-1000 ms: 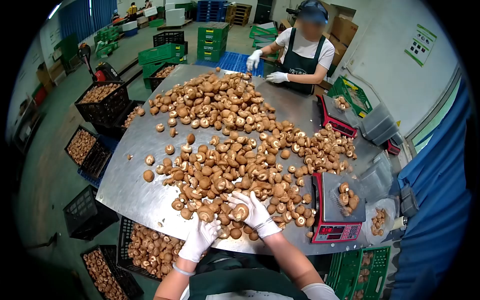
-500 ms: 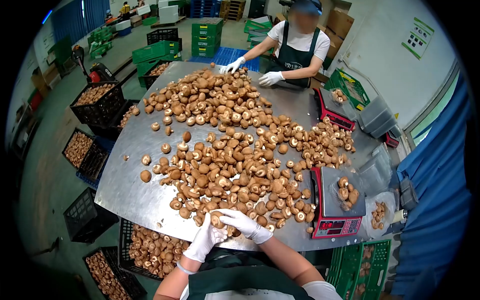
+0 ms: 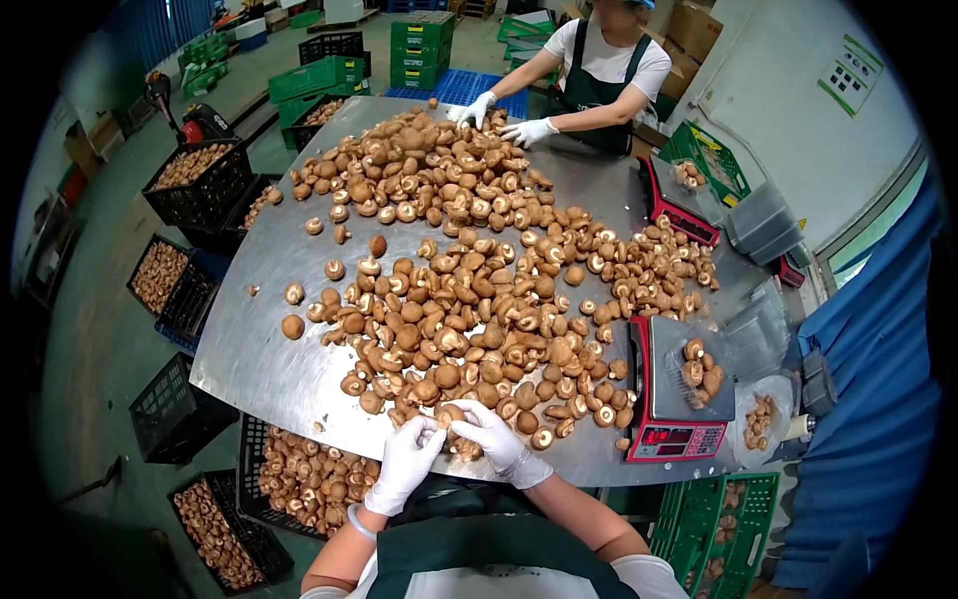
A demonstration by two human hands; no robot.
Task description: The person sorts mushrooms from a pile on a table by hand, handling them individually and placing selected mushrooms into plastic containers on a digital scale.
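At the table's near edge, my gloved left hand (image 3: 407,461) and my gloved right hand (image 3: 489,443) come together around one brown shiitake mushroom (image 3: 449,414). Fingers of both hands close on it from either side, the left fingertips low by its edge. Just beyond them spreads a large heap of shiitake mushrooms (image 3: 469,334) with brown caps and pale stems. To the right stands a red digital scale (image 3: 683,439), bearing a clear plastic tray (image 3: 693,375) with several mushrooms in it.
Across the metal table (image 3: 264,344), a co-worker (image 3: 604,85) in a dark apron reaches both gloved hands into the far mushrooms. A second scale (image 3: 682,215) and clear trays (image 3: 763,225) line the right side. Black crates of mushrooms (image 3: 309,479) stand left; a green crate (image 3: 723,519) is lower right.
My hands have shifted slightly right with the mushroom between them, and its position in the fingers differs. The co-worker's hands have moved closer into the far heap. The view has tilted a little.
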